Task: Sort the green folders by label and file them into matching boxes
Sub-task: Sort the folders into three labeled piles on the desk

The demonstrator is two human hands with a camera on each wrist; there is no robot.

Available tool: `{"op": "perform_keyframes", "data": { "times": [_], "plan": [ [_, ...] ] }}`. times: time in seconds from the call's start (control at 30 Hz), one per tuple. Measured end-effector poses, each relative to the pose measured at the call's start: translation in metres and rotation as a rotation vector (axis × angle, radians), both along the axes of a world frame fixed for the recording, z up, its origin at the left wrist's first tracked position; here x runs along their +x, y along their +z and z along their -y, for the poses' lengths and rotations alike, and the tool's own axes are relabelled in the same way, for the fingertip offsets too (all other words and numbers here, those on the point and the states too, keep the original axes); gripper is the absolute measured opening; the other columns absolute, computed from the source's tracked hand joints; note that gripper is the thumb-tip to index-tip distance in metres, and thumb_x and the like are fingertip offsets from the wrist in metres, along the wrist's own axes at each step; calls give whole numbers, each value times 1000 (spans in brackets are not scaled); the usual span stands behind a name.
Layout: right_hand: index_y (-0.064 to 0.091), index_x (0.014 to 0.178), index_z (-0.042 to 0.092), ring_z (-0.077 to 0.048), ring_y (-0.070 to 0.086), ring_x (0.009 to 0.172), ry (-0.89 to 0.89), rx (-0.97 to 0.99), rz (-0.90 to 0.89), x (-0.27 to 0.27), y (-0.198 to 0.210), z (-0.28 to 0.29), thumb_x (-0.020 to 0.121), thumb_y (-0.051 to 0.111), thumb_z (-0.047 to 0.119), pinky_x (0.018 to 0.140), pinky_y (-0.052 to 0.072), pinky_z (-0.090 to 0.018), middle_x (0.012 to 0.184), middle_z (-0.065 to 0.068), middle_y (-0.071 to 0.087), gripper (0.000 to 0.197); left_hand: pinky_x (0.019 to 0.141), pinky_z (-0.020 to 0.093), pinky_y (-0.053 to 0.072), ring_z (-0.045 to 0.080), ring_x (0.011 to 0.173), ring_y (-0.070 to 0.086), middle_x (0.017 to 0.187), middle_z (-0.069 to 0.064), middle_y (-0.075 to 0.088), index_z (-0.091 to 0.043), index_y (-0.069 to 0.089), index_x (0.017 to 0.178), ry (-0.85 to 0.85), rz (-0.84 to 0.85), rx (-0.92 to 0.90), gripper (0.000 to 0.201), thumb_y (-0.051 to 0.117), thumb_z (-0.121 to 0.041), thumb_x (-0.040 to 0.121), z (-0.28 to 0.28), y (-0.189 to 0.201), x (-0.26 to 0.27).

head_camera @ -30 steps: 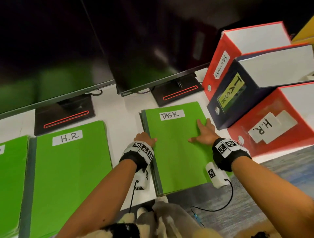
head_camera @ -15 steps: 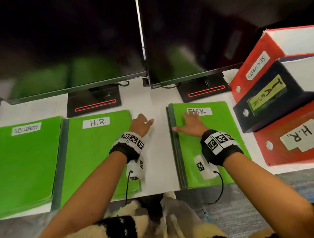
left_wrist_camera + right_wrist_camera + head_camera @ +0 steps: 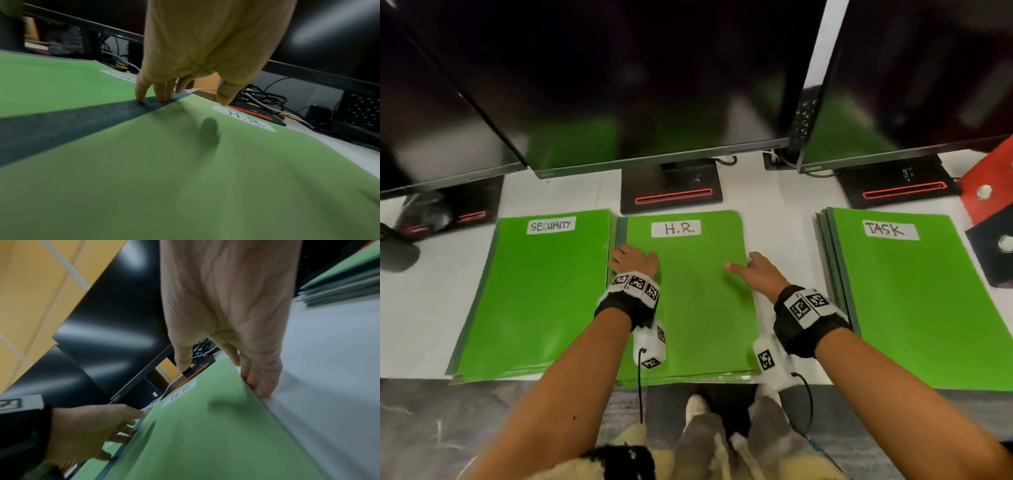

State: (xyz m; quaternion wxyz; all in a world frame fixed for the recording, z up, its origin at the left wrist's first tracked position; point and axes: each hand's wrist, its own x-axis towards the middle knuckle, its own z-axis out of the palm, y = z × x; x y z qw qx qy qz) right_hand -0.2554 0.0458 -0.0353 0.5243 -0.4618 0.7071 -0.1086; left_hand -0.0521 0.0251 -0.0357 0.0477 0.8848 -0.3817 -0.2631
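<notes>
Three stacks of green folders lie side by side on the white desk. They are labelled SECURITY (image 3: 541,291), H.R. (image 3: 695,308) and TASK (image 3: 914,301). My left hand (image 3: 633,255) is at the left edge of the H.R. stack (image 3: 185,178). Its fingertips (image 3: 160,99) touch the dark spine strip and the thumb hovers above the cover. My right hand (image 3: 743,262) is at the stack's right edge (image 3: 205,443). Its fingertips (image 3: 263,392) rest against that edge, thumb raised over the cover. A red box (image 3: 993,181) and a dark box (image 3: 993,260) show at the far right.
Three black monitors on stands (image 3: 671,192) line the back of the desk (image 3: 784,240), with cables behind. A dark mouse (image 3: 397,255) lies at the far left. The desk's front edge runs just below the folders, with grey carpet and my legs beneath.
Both hands have moved left from the TASK stack to the two sides of the H.R. stack. The view has swung left, so the boxes are now mostly out of frame.
</notes>
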Motion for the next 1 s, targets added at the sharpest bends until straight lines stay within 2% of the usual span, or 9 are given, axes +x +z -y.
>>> {"op": "perform_keyframes", "data": {
  "times": [0.1,0.17,0.23,0.3,0.43,0.7,0.83,0.93,1.0],
  "plan": [
    [50,79,9,-20,45,93,-97,-42,-75,5,-5,-3,89,58,33,63,35,-27,82,-2,48,27,111,46,24,36,138,20,152,18,16,0,12,146,95,-7,26,73,48,-34,92,-4,-5,7],
    [36,59,15,-21,44,82,-146,-27,-103,4,-11,-6,88,58,27,52,29,-24,66,-2,42,38,110,45,25,37,137,22,152,18,17,0,13,145,84,-27,54,72,46,-36,92,-6,-7,8],
    [44,64,14,-22,49,86,-204,-19,-100,6,-16,-9,84,62,30,57,34,-26,82,-9,52,31,109,44,27,37,135,25,150,17,20,1,18,144,37,-28,71,71,45,-38,92,-8,-9,10],
    [57,98,3,-29,54,104,-244,0,-111,6,-18,-11,81,65,35,75,40,-29,111,-17,55,37,108,44,30,37,134,28,149,18,22,1,21,143,18,-42,94,73,46,-43,90,-8,-12,12],
    [24,137,-6,-32,43,126,-377,1,-46,6,-14,-16,87,61,22,96,39,-32,138,-19,41,68,108,41,35,36,131,38,146,20,33,1,29,142,41,-219,120,84,47,-59,85,-7,-20,31],
    [22,139,-1,-36,30,133,-552,-67,-51,2,5,-30,85,61,34,105,31,-38,144,-21,31,75,97,34,42,32,118,52,132,19,51,4,42,132,63,-540,-172,69,62,-42,85,-6,7,23],
    [24,134,3,-27,42,123,-679,-393,111,-8,37,-25,88,61,28,98,34,-27,137,-16,41,64,100,39,45,24,109,56,110,7,58,-5,53,121,20,-694,-565,46,67,-28,83,4,58,12],
    [31,132,3,-12,50,105,-706,-694,176,-9,79,-21,90,58,22,87,39,-15,109,9,52,53,91,38,51,21,95,58,99,6,60,-11,54,110,-113,-802,-844,26,63,-18,86,5,101,6],
    [33,136,-1,-21,48,120,-709,-840,192,-8,97,-20,89,58,31,102,39,-26,125,-2,55,62,83,28,49,12,88,56,95,-1,58,-14,49,108,-195,-848,-964,21,59,-14,89,1,120,5]
  ]
}}
